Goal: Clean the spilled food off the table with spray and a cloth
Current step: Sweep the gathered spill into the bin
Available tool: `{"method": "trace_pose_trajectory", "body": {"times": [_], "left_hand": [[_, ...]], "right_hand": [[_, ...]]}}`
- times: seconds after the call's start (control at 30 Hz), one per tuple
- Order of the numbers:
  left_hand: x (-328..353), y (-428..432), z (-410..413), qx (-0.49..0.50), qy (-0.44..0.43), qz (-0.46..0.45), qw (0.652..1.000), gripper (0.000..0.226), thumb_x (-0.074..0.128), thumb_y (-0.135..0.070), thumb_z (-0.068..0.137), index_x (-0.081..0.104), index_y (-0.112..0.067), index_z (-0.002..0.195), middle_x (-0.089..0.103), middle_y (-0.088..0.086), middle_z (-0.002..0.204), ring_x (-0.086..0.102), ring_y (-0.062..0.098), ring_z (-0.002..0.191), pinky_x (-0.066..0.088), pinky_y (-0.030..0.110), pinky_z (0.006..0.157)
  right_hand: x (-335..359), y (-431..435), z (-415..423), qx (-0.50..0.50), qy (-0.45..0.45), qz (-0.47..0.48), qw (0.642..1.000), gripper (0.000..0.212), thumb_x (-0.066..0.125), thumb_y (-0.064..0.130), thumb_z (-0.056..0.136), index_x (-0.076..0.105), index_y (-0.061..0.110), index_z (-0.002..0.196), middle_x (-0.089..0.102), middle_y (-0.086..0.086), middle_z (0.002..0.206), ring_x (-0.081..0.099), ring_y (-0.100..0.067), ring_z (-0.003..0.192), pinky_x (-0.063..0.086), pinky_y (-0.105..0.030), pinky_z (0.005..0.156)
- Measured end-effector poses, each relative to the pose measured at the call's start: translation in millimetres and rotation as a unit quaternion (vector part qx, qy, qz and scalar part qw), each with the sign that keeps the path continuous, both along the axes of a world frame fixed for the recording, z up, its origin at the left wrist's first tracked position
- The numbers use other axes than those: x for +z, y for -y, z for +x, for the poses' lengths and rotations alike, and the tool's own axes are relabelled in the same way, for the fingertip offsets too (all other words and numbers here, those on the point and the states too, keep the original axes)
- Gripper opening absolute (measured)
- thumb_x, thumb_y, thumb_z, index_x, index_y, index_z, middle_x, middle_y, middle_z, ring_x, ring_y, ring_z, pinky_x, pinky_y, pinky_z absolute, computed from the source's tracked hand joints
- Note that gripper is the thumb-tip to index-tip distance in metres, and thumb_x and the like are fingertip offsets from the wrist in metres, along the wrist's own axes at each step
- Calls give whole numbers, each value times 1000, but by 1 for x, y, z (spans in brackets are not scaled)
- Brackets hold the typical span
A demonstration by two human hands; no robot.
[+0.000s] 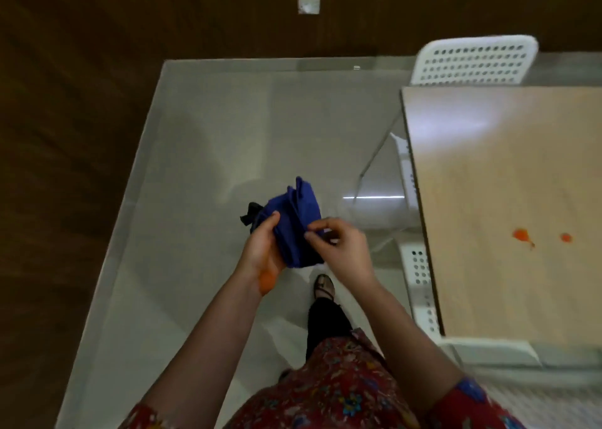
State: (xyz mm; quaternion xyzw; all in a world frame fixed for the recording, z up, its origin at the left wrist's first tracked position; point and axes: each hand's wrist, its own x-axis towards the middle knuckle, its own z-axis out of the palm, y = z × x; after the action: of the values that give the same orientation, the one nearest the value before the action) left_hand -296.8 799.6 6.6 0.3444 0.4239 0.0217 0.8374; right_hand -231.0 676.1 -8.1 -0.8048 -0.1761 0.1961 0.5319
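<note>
**Fig. Cloth held in both hands beside the table, not yet applied to the spill**

The cloth (296, 223), blue and loosely bunched into folds, is held in the air over the pale floor (202, 155). It is off the table (488, 168) altogether, out beyond the long edge nearest the person. The left hand (260, 249) cups the bundle from below, fingers curled round it and thumb laid across the top. The right hand (342, 249) pinches a fold at the cloth's near side between thumb and fingertips. A dark scrap (250, 215) shows at the far side of the bundle; whether it is a tag or a second piece cannot be told. Something orange (267, 280) shows under the heel of the left hand; what it is cannot be told.

The spill (521, 234), an orange blot with a smaller spot (566, 237) just beside it, lies well in from that edge, closer to the near corner than to the far one. No spray bottle is in view.

Handling, as judged: the cloth looks light, soft and limp. It will sag and unfold unless gathered, so it is best folded into a flat pad and taken across its top with the whole palm. It appears neither slippery nor fragile.
</note>
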Motion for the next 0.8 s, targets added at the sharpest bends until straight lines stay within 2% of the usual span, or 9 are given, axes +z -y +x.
{"method": "trace_pose_trajectory", "body": {"times": [0.1, 0.2, 0.27, 0.33, 0.4, 0.5, 0.6, 0.67, 0.8], "left_hand": [[34, 27, -25, -45, 30, 36, 998, 38, 36, -31, 103, 57, -12, 127, 66, 6, 122, 63, 20, 109, 51, 33, 87], [65, 54, -38, -92, 52, 62, 992, 32, 35, -35, 103, 62, -21, 112, 71, -4, 105, 68, 11, 90, 53, 27, 69], [79, 79, -41, -127, 65, 67, 987, 37, 32, -37, 104, 62, -19, 115, 70, -3, 112, 68, 12, 95, 53, 29, 77], [86, 106, -39, -159, 63, 74, 983, 39, 36, -40, 102, 64, -16, 114, 68, 3, 118, 66, 15, 102, 50, 31, 88], [88, 133, -33, -191, 56, 86, 976, 40, 43, -43, 99, 66, -15, 115, 70, 7, 117, 65, 19, 107, 48, 35, 95], [92, 185, -17, -256, 59, 106, 959, 38, 48, -44, 98, 66, -16, 116, 71, 5, 114, 64, 20, 112, 45, 37, 103], [93, 238, 1, -306, 63, 137, 940, 31, 52, -41, 96, 67, -19, 112, 75, -1, 100, 70, 12, 97, 53, 31, 88], [93, 283, 14, -339, 72, 136, 928, 28, 52, -38, 96, 65, -23, 116, 74, -4, 103, 71, 9, 94, 56, 28, 76], [79, 408, 53, -366, 63, 129, 919, 30, 55, -37, 95, 62, -24, 121, 68, 3, 119, 66, 21, 106, 53, 37, 85]], "right_hand": [[29, 46, -27, -151, -142, 139, 968, 15, 62, 13, 90, 61, 15, 75, 62, 1, 73, 56, -9, 68, 46, -25, 63], [51, 106, -40, -260, -302, 287, 871, 22, 48, 16, 89, 53, 15, 67, 53, -4, 70, 48, -17, 67, 35, -30, 60], [63, 147, -51, -265, -403, 365, 796, 22, 42, 17, 90, 61, 13, 80, 61, -6, 79, 57, -19, 68, 43, -28, 60], [70, 178, -62, -258, -459, 376, 762, 34, 46, 29, 92, 70, 6, 99, 71, -10, 95, 66, -22, 75, 54, -26, 60], [77, 205, -71, -256, -490, 369, 747, 41, 54, 39, 92, 76, 5, 97, 73, -11, 102, 71, -24, 78, 58, -27, 60], [85, 262, -70, -275, -467, 380, 750, 33, 56, 36, 92, 74, 10, 103, 73, -9, 105, 72, -24, 82, 58, -29, 62], [94, 323, -63, -286, -435, 374, 767, 33, 47, 25, 93, 75, 9, 98, 73, -9, 101, 70, -24, 79, 51, -30, 68], [96, 370, -56, -302, -423, 382, 764, 33, 45, 19, 89, 72, 6, 103, 72, -11, 101, 68, -26, 77, 48, -32, 69], [98, 481, -32, -347, -362, 347, 793, 27, 52, 23, 94, 67, 9, 112, 74, -6, 95, 69, -21, 79, 53, -27, 62]]}}
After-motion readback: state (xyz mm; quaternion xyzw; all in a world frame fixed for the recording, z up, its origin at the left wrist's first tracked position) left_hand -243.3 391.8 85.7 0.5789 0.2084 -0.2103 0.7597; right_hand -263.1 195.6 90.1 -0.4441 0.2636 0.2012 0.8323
